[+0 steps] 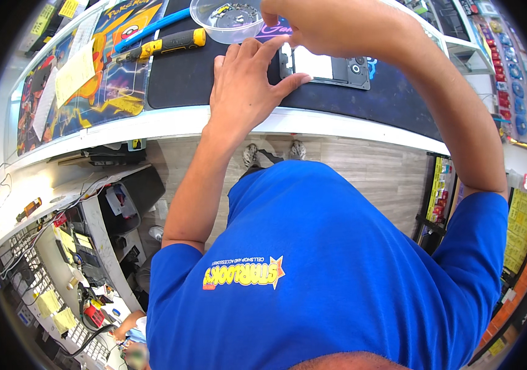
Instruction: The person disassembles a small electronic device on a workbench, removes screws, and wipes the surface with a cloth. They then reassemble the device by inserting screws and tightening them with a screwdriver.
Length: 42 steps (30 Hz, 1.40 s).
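An opened smartphone (337, 68) lies on the dark mat, its white battery (314, 65) bare and its camera end to the right. My left hand (242, 83) grips the phone's left end, thumb along the near edge and forefinger toward the far edge. Above that same end is my right hand (322, 28), its fingers curled in toward each other. Whatever they pinch is hidden. Just beyond both hands stands a clear plastic tub (229, 34) with small dark and metallic bits in it.
Left of the tub lie a yellow-and-black screwdriver (174, 43) and a blue strip-like tool (152, 31). A colourful cartoon mat (118, 92) with a yellow paper note (75, 74) covers the bench's left. The white bench edge (177, 117) runs before me. Another person's arm (129, 324) shows at lower left.
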Each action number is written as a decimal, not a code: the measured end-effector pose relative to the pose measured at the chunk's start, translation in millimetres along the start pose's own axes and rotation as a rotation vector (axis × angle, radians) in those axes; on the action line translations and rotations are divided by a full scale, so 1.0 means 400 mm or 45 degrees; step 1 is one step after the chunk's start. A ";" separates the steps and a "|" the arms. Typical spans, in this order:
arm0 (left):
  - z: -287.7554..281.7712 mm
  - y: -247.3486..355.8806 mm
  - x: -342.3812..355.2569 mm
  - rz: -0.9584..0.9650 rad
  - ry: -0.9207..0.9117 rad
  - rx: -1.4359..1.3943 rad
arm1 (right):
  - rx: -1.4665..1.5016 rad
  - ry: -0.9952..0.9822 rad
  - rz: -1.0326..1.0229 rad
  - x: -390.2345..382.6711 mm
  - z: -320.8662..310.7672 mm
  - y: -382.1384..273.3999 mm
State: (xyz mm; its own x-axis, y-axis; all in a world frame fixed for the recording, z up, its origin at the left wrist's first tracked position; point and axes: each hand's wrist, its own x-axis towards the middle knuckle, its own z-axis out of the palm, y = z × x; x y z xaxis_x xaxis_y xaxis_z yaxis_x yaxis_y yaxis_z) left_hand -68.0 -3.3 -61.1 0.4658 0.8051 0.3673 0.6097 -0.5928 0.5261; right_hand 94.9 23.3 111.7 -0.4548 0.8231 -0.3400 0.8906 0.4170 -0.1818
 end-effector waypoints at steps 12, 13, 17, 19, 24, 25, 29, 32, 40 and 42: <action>-0.005 0.007 0.000 0.008 -0.044 0.070 | -0.017 0.029 -0.125 0.010 0.010 0.023; -0.007 0.010 0.000 -0.003 -0.050 0.071 | 0.003 0.000 -0.097 0.006 0.005 0.027; -0.014 0.021 0.005 -0.053 -0.098 0.068 | 0.076 -0.026 -0.105 -0.023 -0.004 0.032; -0.019 0.025 0.010 -0.089 -0.156 0.075 | 0.028 0.010 -0.061 -0.026 0.004 0.026; -0.022 0.031 0.014 -0.115 -0.187 0.124 | -0.187 0.113 -0.103 -0.011 0.049 0.028; -0.020 0.031 0.014 -0.115 -0.187 0.123 | -0.177 0.155 -0.152 -0.008 0.057 0.034; -0.020 0.036 0.013 -0.091 -0.137 0.119 | -0.100 0.192 -0.341 -0.018 0.057 0.067; -0.028 0.059 0.016 -0.123 -0.114 0.076 | -0.003 0.583 -0.196 -0.051 0.014 0.095; 0.121 0.248 0.170 0.352 -0.104 -0.025 | 0.988 1.124 0.351 -0.515 0.114 0.456; 0.188 0.292 0.234 0.374 -0.121 0.111 | 1.019 1.184 0.405 -0.596 0.219 0.515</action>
State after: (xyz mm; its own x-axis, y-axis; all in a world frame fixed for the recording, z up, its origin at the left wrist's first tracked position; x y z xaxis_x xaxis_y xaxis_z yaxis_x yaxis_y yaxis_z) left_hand 95.2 1.2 -22.9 0.6855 0.5961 0.4182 0.4912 -0.8025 0.3388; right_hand 385.9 -120.8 74.3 0.2443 0.9385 0.2441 0.5576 0.0700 -0.8271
